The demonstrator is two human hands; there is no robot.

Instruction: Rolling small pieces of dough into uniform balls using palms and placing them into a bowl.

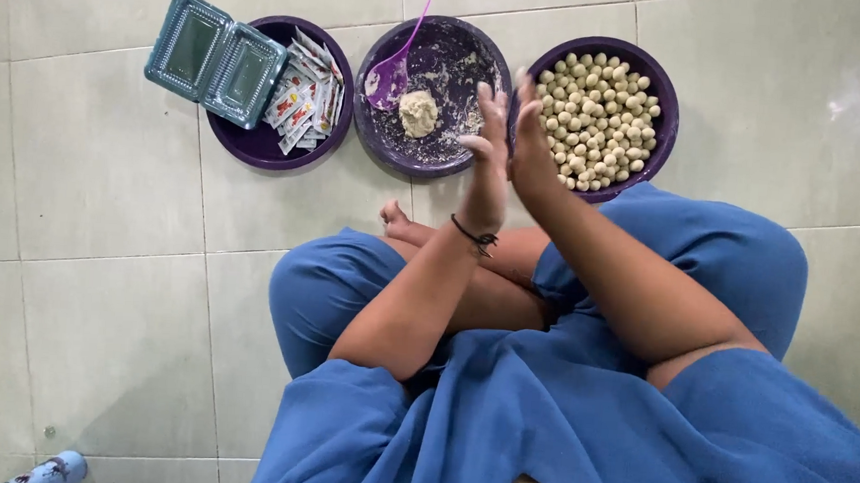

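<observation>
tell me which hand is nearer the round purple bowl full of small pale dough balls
Right. The right hand overlaps the round purple bowl of pale dough balls at its left rim; the left hand is pressed against it, farther left.

Floor (85, 181): glazed pale tile, glossy, window glare at 2 o'clock. Three purple bowls, smooth plastic; middle bowl (461, 149) smeared with matt, floury dough residue. Dough balls (597, 108): matt, slightly rough. Spoon (396, 70): translucent purple plastic. Hinged container (215, 57) at 10 o'clock: shiny teal plastic. Sachets (305, 95): glossy printed film. Clothing (637, 433): blue woven cloth, matt.
</observation>
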